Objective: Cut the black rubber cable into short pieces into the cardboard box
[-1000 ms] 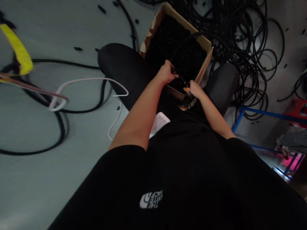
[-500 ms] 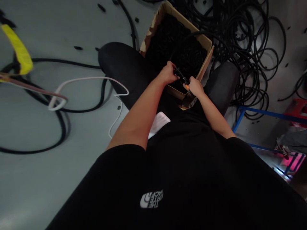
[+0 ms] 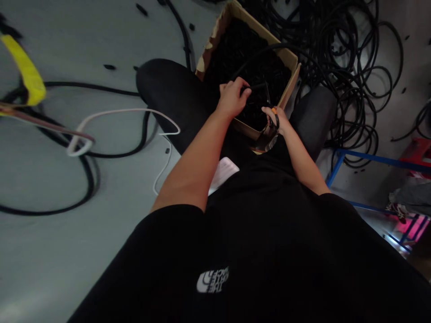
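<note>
My left hand [image 3: 234, 96] is closed around a black hose [image 3: 256, 86], whose short end sticks out to the right past my fingers. Its other side arcs over the box toward a coil at the back right. In my right hand [image 3: 282, 122] is a pair of scissors [image 3: 276, 117] with black and orange handles. The scissors' thin blades point away from me, close to the hose end; whether they touch it I cannot tell. Beneath both hands is a cardboard box [image 3: 292, 87] holding many short black pieces, between my knees.
A big tangle of black hose [image 3: 350, 58] lies on the floor at the right. More black hose [image 3: 88, 179], a white cord [image 3: 128, 109] and a yellow strip [image 3: 28, 72] are at the left. A blue frame [image 3: 370, 156] stands at the right, near another person's shoe [image 3: 399, 211].
My right hand has drawn back slightly to the right, and the scissors have swung to point away from me. My left hand has turned, and the hose end now points right.
</note>
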{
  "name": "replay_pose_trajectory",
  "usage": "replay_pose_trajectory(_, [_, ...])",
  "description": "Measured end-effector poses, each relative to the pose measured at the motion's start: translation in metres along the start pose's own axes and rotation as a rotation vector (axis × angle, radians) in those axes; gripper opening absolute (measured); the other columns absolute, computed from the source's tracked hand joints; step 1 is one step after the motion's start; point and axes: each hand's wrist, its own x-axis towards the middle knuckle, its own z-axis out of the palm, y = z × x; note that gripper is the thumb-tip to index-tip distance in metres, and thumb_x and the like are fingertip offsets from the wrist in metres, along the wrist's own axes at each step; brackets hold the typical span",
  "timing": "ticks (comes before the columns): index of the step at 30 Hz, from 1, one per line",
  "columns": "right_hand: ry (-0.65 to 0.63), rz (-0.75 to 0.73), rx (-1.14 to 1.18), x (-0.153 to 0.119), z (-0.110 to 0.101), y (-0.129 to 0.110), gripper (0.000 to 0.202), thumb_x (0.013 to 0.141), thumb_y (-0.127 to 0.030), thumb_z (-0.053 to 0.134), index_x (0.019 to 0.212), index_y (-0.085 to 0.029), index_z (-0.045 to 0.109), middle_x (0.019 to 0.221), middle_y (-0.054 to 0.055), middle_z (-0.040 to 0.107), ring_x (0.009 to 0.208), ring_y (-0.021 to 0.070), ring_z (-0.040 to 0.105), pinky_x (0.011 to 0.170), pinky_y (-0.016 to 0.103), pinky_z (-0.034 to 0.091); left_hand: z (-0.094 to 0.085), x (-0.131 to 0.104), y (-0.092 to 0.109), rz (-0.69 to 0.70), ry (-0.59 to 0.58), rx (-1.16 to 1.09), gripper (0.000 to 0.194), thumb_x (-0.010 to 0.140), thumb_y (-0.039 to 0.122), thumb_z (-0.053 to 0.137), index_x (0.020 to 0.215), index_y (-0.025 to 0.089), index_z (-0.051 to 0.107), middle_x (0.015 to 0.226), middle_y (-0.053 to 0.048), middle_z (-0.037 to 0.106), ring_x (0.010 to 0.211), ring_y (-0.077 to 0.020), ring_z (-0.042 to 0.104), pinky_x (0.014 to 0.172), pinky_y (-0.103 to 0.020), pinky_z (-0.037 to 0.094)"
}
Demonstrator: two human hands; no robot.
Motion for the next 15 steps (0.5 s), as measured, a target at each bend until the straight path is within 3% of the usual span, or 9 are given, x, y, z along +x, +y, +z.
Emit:
replay_pose_trajectory(7, [-0.133,-0.028,-0.076,-0.018,0.005,-0.01,0.048,0.101,-0.051,0.096,0.091,-0.026,0.057,0.082,-0.003,0.066,0.082,0.0156,0.061,0.072,0.025,0.053,-0.003,-0.002,0.001,0.005,-0.035,0.024,0.049,0.113,0.065,0.06,0.141,0.028,0.077,0.142,-0.017,0.083,0.152,-0.0466,0.066,0.14,-0.07,0.038])
replay_pose_trajectory(11, [-0.138,-0.102,-0.13,-0.019,0.002,-0.014,0.05,0.1,-0.057,0.096,0.089,-0.026,0.059,0.08,-0.001,0.062,0.086,0.0185,0.058,0.076,0.029,0.057,0.003,-0.001,-0.002,0.01,-0.15,0.068,0.043,0.111,0.051,0.062,0.138,0.023,0.079,0.14,-0.018,0.083,0.151,-0.0466,0.069,0.141,-0.07,0.036])
replay_pose_trajectory(15, [-0.176,-0.116,-0.166,-0.017,0.004,-0.017,0.052,0.104,-0.057,0.094,0.084,-0.025,0.057,0.076,-0.001,0.056,0.084,0.018,0.054,0.076,0.029,0.057,0.006,-0.001,-0.004,0.034,-0.188,0.082,0.037,0.108,0.043,0.065,0.135,0.023,0.08,0.135,-0.016,0.084,0.145,-0.0446,0.071,0.138,-0.067,0.039])
